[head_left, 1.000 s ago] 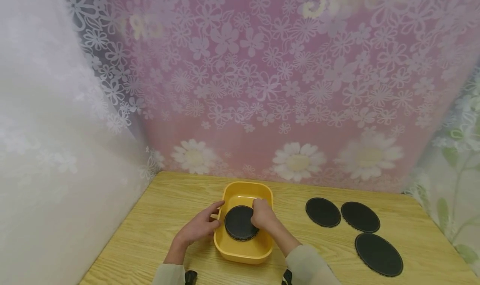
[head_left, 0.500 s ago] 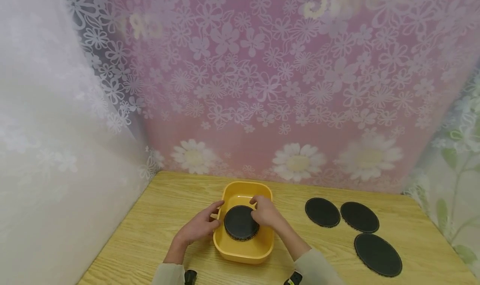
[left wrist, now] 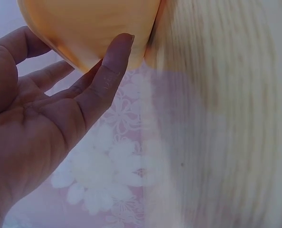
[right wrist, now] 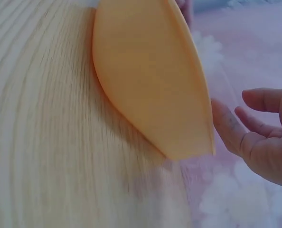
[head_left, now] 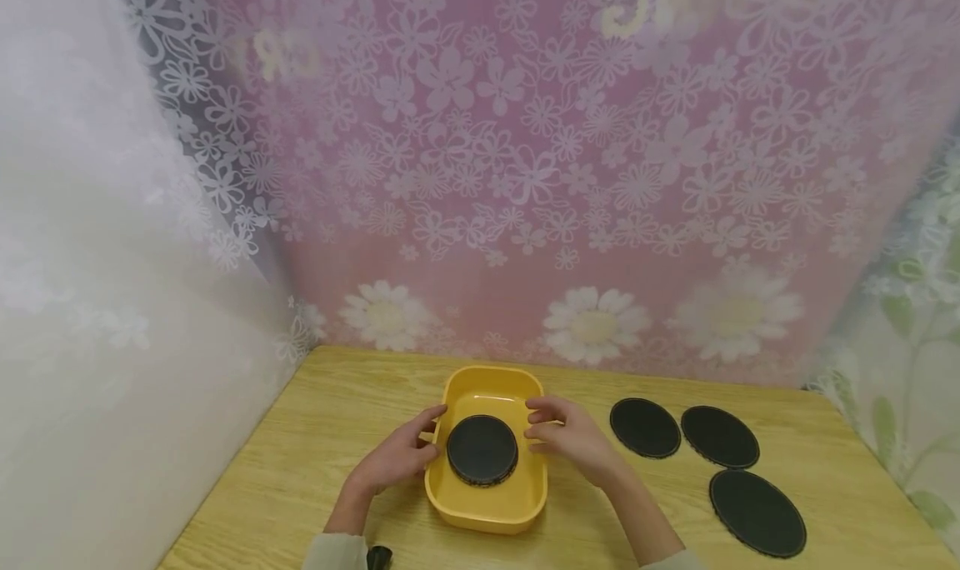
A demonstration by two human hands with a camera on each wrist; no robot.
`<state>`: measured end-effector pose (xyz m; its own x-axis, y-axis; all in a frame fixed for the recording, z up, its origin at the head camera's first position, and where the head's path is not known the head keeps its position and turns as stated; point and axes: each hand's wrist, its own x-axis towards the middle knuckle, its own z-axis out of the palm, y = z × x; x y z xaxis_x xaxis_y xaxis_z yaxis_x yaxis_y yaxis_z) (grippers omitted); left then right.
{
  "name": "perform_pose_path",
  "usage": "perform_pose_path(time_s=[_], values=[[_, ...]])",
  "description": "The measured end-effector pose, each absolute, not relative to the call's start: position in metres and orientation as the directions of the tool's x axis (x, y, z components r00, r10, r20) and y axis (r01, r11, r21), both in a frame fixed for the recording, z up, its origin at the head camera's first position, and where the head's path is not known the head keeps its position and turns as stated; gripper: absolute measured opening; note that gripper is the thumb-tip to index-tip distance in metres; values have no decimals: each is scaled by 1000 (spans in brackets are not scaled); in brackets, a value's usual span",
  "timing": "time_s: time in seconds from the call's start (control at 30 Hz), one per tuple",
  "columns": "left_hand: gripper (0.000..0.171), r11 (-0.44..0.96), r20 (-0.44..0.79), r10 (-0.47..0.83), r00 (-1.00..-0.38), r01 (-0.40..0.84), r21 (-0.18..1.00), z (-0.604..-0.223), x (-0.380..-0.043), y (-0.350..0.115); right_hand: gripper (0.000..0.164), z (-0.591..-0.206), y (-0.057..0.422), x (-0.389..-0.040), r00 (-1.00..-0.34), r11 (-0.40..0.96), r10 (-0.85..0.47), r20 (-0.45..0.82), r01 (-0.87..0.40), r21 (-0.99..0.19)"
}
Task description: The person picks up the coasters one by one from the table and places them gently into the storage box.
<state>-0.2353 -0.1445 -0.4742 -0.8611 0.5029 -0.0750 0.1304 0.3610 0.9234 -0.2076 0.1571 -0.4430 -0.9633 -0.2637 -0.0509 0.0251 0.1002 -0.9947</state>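
Observation:
A yellow rectangular tub (head_left: 487, 516) with rounded corners stands on the wooden table. Inside it lies a round black disc (head_left: 482, 449) with a stitched-looking edge; there may be more than one layer, I cannot tell. My left hand (head_left: 397, 455) is at the tub's left side, its fingers spread and touching the outer wall (left wrist: 91, 28) and rim. Over the right rim hovers my right hand (head_left: 573, 438), fingers loosely bent and holding nothing. In the right wrist view, its fingers (right wrist: 226, 126) are beside the tub's rim.
To the right of the tub lie a black disc (head_left: 645, 427), a second black disc (head_left: 720, 437) behind a nearer black disc (head_left: 757, 512). A pink flowered curtain (head_left: 480, 220) rises at the table's back edge, and a pale sheet (head_left: 127, 345) borders the left.
My right hand has let go of the black disc in the tub and moved right, to above the rim. The left hand stays at the left wall.

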Motion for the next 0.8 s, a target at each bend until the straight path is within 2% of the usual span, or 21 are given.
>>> perform_pose_path(time_s=[0.27, 0.6, 0.7, 0.8], values=[[65, 348, -82, 515, -853, 120, 930, -473, -232, -145, 54, -452, 214, -179, -988, 20, -136, -68, 66, -998], [65, 348, -83, 525, -847, 125, 929, -476, -232, -148, 57, -452, 284, -152, -992, 38, 14, -124, 125, -991], [64, 354, -76, 522, -849, 135, 925, -477, -232, -149, 50, -454, 301, -149, -995, 48, 29, -98, 99, -994], [64, 359, -81, 518, -851, 131, 924, -480, -229, -153, 37, -458, 317, -144, -995, 53, 47, -91, 93, -994]])
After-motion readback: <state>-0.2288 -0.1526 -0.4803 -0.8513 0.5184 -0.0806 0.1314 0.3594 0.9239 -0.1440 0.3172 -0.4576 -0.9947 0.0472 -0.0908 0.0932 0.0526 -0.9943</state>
